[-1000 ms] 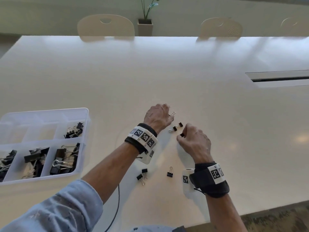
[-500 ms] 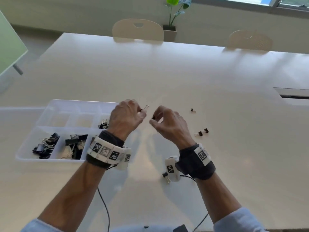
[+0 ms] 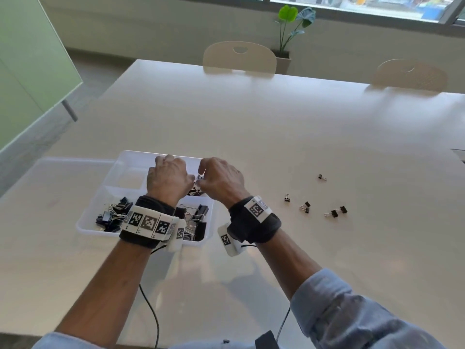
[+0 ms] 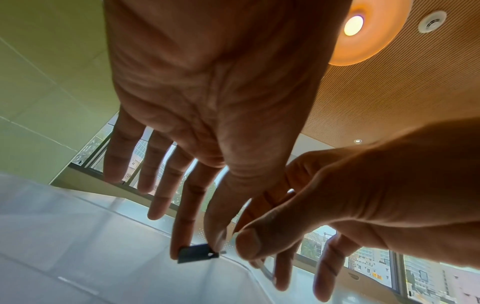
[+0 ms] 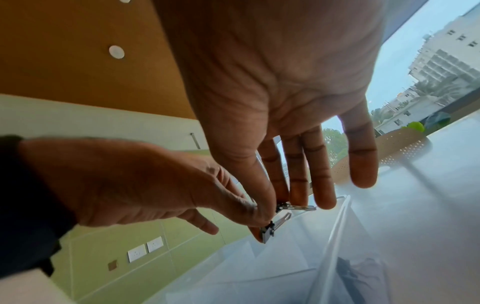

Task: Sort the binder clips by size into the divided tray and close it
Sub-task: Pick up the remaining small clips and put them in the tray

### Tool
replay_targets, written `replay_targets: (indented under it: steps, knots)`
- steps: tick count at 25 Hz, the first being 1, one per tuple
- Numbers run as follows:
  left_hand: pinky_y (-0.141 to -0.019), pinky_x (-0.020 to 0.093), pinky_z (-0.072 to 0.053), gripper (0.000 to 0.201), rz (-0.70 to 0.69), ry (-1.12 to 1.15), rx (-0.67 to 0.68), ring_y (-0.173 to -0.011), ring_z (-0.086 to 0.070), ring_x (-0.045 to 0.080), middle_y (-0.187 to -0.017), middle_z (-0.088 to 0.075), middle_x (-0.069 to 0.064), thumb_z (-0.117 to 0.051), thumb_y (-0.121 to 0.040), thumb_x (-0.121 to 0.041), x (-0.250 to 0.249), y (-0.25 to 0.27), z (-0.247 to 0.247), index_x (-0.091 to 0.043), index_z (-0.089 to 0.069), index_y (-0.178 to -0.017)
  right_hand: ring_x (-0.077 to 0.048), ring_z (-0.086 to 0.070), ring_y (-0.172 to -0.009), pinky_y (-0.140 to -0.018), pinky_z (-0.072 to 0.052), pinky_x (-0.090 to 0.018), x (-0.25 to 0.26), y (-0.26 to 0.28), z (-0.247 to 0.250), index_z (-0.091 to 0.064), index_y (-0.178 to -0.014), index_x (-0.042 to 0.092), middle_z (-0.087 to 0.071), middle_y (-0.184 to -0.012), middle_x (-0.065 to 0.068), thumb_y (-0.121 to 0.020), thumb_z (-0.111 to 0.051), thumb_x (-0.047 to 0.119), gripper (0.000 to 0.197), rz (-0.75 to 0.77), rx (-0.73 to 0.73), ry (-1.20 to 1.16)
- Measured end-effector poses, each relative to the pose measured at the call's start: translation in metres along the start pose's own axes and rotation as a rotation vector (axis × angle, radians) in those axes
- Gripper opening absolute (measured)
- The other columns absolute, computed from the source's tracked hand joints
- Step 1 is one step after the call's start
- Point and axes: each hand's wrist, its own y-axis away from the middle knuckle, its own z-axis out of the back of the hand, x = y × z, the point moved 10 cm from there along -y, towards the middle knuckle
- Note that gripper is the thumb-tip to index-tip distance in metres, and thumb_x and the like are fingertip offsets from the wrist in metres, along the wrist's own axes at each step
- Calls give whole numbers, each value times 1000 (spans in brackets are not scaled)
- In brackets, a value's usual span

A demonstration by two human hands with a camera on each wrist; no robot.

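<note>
The clear divided tray sits left of centre on the white table. Its front compartments hold larger black binder clips, and small ones lie in the back right compartment. Both hands hover close together over that back right compartment. My left hand pinches a small black clip between thumb and forefinger. My right hand pinches another small clip by its body, wire handles pointing outward. Several small clips lie loose on the table to the right.
The tray's clear lid lies open flat to the tray's left. Two chairs stand at the table's far edge, with a potted plant behind them. Wrist-camera cables hang off the near edge.
Both hands have travelled left from the loose clips on the table to above the tray, each carrying a small clip. The head view has swung left with them.
</note>
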Motion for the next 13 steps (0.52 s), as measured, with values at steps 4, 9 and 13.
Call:
replay_targets:
  steps: [4,9,13]
  knots:
    - [-91,44,-49,39,-38,38,-7,-124,-53,30,-125,-63,10,-63,-98,-49,-6,3,5,-15,-73,-114,-20,-68,-104,-76,-45,-33,-9,13,10,-69,-124,24,-72,-116,6,-98,-68,33,27,8,-38,2]
    - [-91,42,-47,37,-139,143,20,-128,-51,29,-129,-62,6,-62,-97,-52,-36,19,7,-22,-72,-115,-4,-70,-88,-73,-50,-30,-68,56,44,-74,-101,35,-76,-95,22,-92,-69,44,14,-101,-128,-178]
    - [-97,41,-47,33,-289,239,44,-130,-52,25,-130,-62,0,-64,-96,-50,-87,47,1,-24,-72,-115,1,-74,-76,-81,-63,-39,-138,102,67,-78,-95,36,-77,-88,25,-90,-71,39,9,-202,-158,-293]
